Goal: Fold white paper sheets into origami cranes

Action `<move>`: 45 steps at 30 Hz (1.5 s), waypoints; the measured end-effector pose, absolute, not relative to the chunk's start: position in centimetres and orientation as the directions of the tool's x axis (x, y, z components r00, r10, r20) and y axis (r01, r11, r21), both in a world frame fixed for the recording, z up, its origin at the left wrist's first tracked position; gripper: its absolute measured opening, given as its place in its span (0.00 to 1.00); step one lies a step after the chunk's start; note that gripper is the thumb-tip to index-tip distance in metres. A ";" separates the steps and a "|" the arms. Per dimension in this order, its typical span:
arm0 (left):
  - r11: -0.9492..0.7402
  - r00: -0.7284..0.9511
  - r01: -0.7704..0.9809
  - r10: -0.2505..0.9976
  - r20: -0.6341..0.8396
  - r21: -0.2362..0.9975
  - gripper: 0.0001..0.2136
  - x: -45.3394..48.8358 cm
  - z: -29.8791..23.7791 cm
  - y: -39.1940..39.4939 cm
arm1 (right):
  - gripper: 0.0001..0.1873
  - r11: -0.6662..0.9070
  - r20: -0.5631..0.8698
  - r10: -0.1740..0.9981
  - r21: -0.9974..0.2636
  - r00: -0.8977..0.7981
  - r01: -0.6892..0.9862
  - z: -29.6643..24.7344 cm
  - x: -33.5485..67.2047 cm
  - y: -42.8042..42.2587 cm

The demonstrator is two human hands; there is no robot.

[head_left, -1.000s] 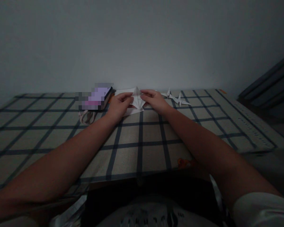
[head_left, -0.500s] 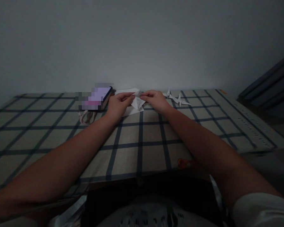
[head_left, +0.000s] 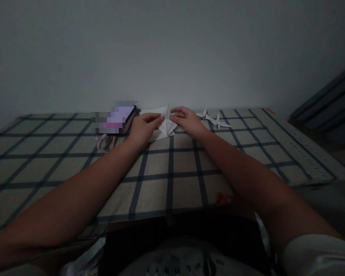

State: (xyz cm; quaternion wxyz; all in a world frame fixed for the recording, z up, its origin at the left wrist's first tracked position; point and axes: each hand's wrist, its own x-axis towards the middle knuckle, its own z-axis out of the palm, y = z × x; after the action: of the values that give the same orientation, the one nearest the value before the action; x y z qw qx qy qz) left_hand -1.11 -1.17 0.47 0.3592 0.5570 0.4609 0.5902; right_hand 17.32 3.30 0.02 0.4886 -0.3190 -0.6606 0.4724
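Observation:
Between my two hands is a piece of folded white paper (head_left: 167, 124), its upper point standing up and its lower part spread in creased flaps. My left hand (head_left: 143, 125) pinches its left edge between thumb and fingers. At the right side, my right hand (head_left: 187, 119) has its thumb and fingertips curled on the paper's edge. Beneath lies a flat white sheet (head_left: 158, 135), partly covered by the folded piece and my left hand. Just right of my right hand rest two white paper cranes (head_left: 217, 122), close together.
A phone (head_left: 117, 119) with a lit, blurred screen leans at the left, a looped pale strap (head_left: 105, 142) below it. The checked tablecloth (head_left: 184, 188) reaches back to a grey wall (head_left: 172, 53). Dark slanted panels (head_left: 330, 103) stand at far right.
The paper's top has opened from a rounded bulge into a tall upright point, and its flaps look narrower. My right fingers have shifted slightly; my left hand stays nearly in place.

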 end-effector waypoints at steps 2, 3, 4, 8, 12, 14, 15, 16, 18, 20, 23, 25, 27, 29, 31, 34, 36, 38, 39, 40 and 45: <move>-0.313 -0.070 0.029 0.947 0.314 0.949 0.22 -1.1 0.5 -1.1 | 0.16 0.346 0.344 0.875 -0.937 -0.339 -0.059 0.1 17.3 3.1; -0.313 -0.048 0.007 0.948 0.313 0.950 0.23 -1.1 0.4 -1.0 | 0.16 0.346 0.344 0.871 -0.936 -0.352 -0.061 0.2 17.3 3.0; -0.317 -0.037 -0.004 0.948 0.316 0.949 0.24 -1.1 0.4 -0.9 | 0.16 0.344 0.342 0.869 -0.937 -0.357 -0.061 0.2 17.3 2.9; -0.368 -0.089 0.031 0.925 0.369 0.929 0.24 -1.2 0.4 -0.7 | 0.14 0.270 0.275 0.896 -0.961 -0.350 -0.064 0.3 17.1 2.7; -0.419 -0.120 0.064 0.898 0.424 0.906 0.22 -1.3 0.4 -0.6 | 0.07 0.219 0.228 0.915 -0.974 -0.333 -0.064 0.3 17.0 2.8; -0.423 -0.105 0.061 0.898 0.427 0.904 0.23 -1.2 0.3 -0.6 | 0.06 0.234 0.241 0.916 -0.970 -0.320 -0.060 0.3 17.0 2.9; -0.416 -0.087 0.054 0.904 0.420 0.908 0.23 -1.1 0.3 -0.6 | 0.06 0.243 0.250 0.917 -0.968 -0.311 -0.061 0.4 17.0 2.9; -0.404 -0.063 0.045 0.912 0.406 0.914 0.24 -1.0 0.2 -0.6 | 0.07 0.251 0.259 0.917 -0.966 -0.303 -0.066 0.4 17.0 2.9; -0.378 -0.015 0.034 0.925 0.379 0.925 0.24 -0.8 0.1 -0.6 | 0.08 0.264 0.273 0.912 -0.962 -0.305 -0.073 0.3 17.1 2.9; -0.368 0.011 0.036 0.930 0.368 0.929 0.25 -0.8 0.0 -0.6 | 0.08 0.282 0.286 0.900 -0.957 -0.328 -0.060 0.2 17.2 3.0; -0.389 0.016 0.077 0.921 0.389 0.918 0.25 -1.1 0.0 -0.5 | 0.09 0.326 0.319 0.878 -0.944 -0.358 -0.041 0.1 17.2 2.9; -0.422 0.014 0.153 0.905 0.426 0.893 0.25 -1.3 0.0 -0.4 | 0.09 0.355 0.345 0.871 -0.934 -0.351 -0.036 0.2 17.3 2.9; -0.459 0.015 0.233 0.883 0.469 0.857 0.24 -1.6 -0.1 -0.3 | 0.09 0.377 0.357 0.867 -0.926 -0.348 -0.009 0.3 17.3 2.9; -0.484 0.016 0.274 0.866 0.499 0.831 0.25 -1.7 -0.2 -0.2 | 0.09 0.395 0.355 0.860 -0.918 -0.365 0.037 0.4 17.4 2.8; -0.496 0.011 0.280 0.858 0.513 0.822 0.25 -1.7 -0.2 -0.2 | 0.09 0.422 0.360 0.848 -0.902 -0.389 0.086 0.5 17.5 2.8; -0.496 0.017 0.275 0.859 0.512 0.824 0.25 -1.6 -0.1 -0.4 | 0.07 0.484 0.395 0.829 -0.861 -0.396 0.155 0.7 17.6 2.7; -0.500 0.039 0.253 0.860 0.508 0.828 0.24 -1.5 0.1 -0.6 | 0.05 0.515 0.419 0.820 -0.838 -0.390 0.183 0.9 17.6 2.6; -0.517 0.059 0.231 0.853 0.519 0.824 0.23 -1.4 0.2 -0.8 | 0.04 0.533 0.437 0.811 -0.825 -0.389 0.186 1.0 17.6 2.6; -0.529 0.064 0.227 0.846 0.530 0.817 0.22 -1.3 0.2 -0.9 | 0.04 0.542 0.445 0.807 -0.819 -0.388 0.188 1.1 17.7 2.6; -0.541 0.066 0.231 0.838 0.542 0.809 0.22 -1.3 0.2 -0.9 | 0.04 0.549 0.451 0.805 -0.813 -0.386 0.194 1.1 17.7 2.6; -0.562 0.075 0.240 0.823 0.562 0.791 0.20 -1.2 0.1 -1.0 | 0.05 0.489 0.376 0.830 -0.846 -0.412 0.211 1.1 17.7 2.7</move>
State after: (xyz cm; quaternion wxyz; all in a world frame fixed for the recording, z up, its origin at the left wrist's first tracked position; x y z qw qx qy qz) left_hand -1.22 -1.00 0.11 0.2614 0.6851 0.3880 0.5584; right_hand 17.70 2.69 1.06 0.4183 -0.3449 -0.7546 0.3696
